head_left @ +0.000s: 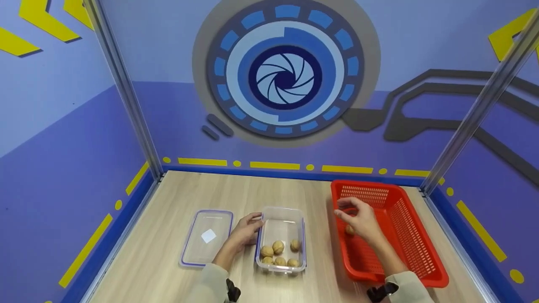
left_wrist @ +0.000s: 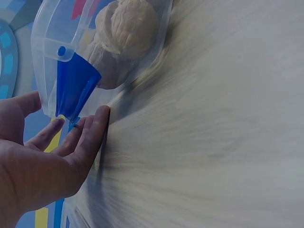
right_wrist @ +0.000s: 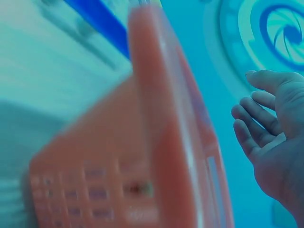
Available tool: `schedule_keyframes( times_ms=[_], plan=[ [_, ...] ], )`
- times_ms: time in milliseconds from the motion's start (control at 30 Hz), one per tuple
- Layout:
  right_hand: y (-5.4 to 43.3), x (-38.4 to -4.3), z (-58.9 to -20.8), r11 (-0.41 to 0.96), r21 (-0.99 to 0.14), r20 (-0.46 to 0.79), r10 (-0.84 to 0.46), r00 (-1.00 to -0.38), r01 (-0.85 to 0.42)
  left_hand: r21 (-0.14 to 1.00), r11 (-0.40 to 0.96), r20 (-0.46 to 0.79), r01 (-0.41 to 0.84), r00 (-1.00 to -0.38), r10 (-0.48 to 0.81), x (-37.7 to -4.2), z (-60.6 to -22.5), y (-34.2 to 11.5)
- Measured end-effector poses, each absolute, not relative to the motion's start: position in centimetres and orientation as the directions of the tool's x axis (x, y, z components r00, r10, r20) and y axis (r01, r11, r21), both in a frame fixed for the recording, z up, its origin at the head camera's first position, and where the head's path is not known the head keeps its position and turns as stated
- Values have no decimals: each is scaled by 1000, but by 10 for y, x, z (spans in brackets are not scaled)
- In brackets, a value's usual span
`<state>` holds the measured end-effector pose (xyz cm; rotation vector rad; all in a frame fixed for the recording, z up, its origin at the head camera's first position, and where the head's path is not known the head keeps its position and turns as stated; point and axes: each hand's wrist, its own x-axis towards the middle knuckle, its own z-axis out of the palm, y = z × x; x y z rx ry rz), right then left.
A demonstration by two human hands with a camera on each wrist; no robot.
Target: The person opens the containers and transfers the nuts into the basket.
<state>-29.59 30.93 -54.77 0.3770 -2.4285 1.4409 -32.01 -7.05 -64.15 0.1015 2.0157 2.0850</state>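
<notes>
A clear plastic food container (head_left: 283, 213) with several walnuts (head_left: 278, 247) inside stands at the middle of the table. My left hand (head_left: 245, 230) rests against its left side, fingers loosely extended. In the left wrist view those fingertips are right at the blue side clip (left_wrist: 76, 85), and walnuts show through the wall. Over the left part of a red plastic basket (head_left: 421, 227) hovers my right hand (head_left: 360, 216), its fingers loosely bent. Nothing lies between those fingers in the right wrist view. One walnut (head_left: 349, 229) shows in the basket below that hand, partly hidden.
The container's clear lid (head_left: 198, 248), with a purple-blue seal and a white sticker (head_left: 208, 236), lies flat left of the left hand. Printed blue panels (head_left: 177, 122) and metal posts (head_left: 126, 92) close in the wooden table (head_left: 320, 252) at the back and sides.
</notes>
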Motion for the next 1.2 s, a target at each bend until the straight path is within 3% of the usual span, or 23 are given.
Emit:
schedule_keyframes(
  times_ms=[567, 867, 1200],
  plan=[
    [244, -285, -552, 406, -794, 378, -252, -891, -452, 989, -23, -138, -148, -964, 229, -319, -641, -72],
    [212, -275, -566, 379, -752, 428, -342, -837, -539, 992, 8, -125, -126, -970, 210, -318, -642, -72],
    [187, -275, -584, 325, -781, 420, -356, -834, -533, 990, -20, -131, -138, -969, 212, -320, -643, -71]
  ],
)
